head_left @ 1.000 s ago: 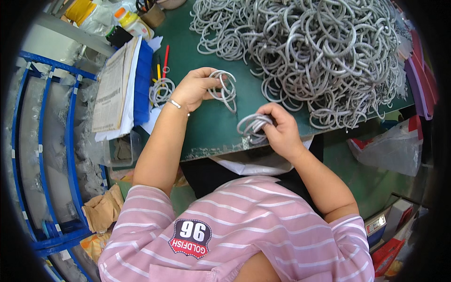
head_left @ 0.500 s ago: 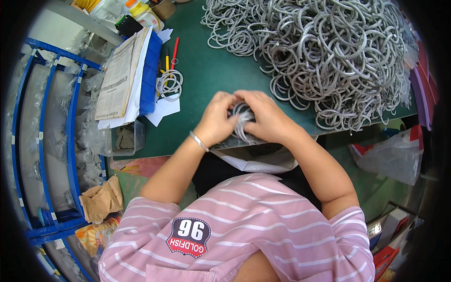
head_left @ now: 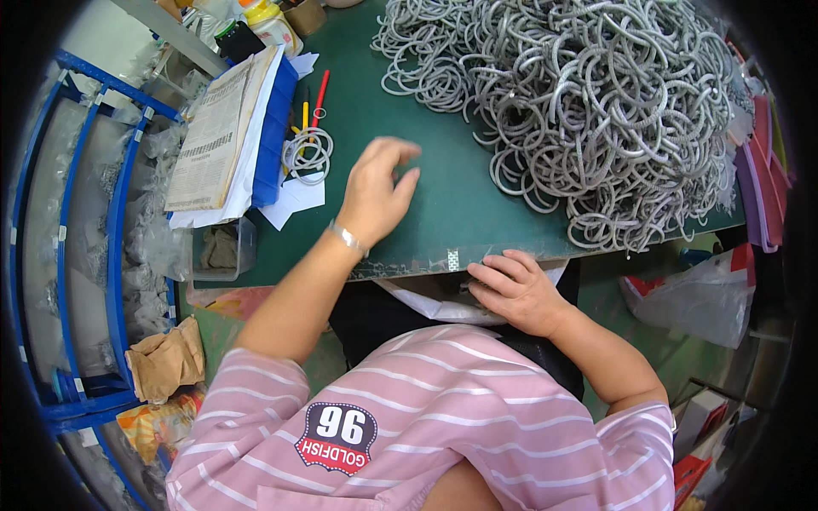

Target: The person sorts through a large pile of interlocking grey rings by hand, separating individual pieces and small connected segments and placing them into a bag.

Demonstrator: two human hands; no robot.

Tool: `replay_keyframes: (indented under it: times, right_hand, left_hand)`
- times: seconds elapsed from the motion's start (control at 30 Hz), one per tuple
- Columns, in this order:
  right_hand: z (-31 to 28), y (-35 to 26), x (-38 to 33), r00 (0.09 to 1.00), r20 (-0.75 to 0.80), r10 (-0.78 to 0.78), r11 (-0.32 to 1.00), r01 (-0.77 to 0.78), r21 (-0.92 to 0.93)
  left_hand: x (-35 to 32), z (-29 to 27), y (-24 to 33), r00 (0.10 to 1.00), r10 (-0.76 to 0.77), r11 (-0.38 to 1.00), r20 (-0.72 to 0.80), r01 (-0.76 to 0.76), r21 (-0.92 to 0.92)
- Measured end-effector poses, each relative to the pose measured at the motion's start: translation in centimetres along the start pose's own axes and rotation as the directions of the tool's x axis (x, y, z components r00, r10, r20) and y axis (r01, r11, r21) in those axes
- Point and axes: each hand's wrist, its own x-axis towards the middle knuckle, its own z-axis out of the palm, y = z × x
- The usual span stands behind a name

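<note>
Bare left hand (head_left: 377,189) is hovering half-curled at eleven o'clock, showing nothing held, bare right hand (head_left: 521,294) is bending loosely near four o'clock, its hold I cannot tell, ribbed grey rings (head_left: 596,128) are lying heaped toward two o'clock.

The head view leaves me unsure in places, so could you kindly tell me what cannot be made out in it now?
All in the head view:
- Left hand: its fingertips are blurred.
- Right hand: its own back hides whatever is under the palm.
- White plastic: partly hidden by the table edge and right hand.
- Grey pile: cut off by the upper edge; outer pieces hide those beneath.
</note>
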Motion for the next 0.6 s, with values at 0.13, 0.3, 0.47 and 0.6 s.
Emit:
replay_keyframes:
  times: [0.13,0.3,0.47,0.6]
  right_hand:
    - [-0.6,0.0,0.0,0.995,0.095,0.024,0.999,-0.019,-0.050]
    - [-1.5,-0.5,1.1,0.975,0.103,0.195,0.981,-0.193,-0.027]
    - [-0.6,-0.4,1.5,0.974,-0.039,0.222,0.975,-0.222,0.001]
    - [-0.5,-0.1,2.0,0.972,-0.105,0.212,0.974,-0.202,0.100]
  left_hand:
    - [6.3,2.5,-3.1,0.989,0.150,0.945,-0.009,-0.141,0.295]
    - [10.8,5.7,-2.3,0.994,-0.082,0.891,0.073,0.040,0.453]
    - [11.0,5.3,-3.7,0.995,0.052,0.876,0.086,-0.087,0.475]
    - [11.0,3.2,-6.5,0.954,0.221,0.882,0.204,-0.285,0.376]
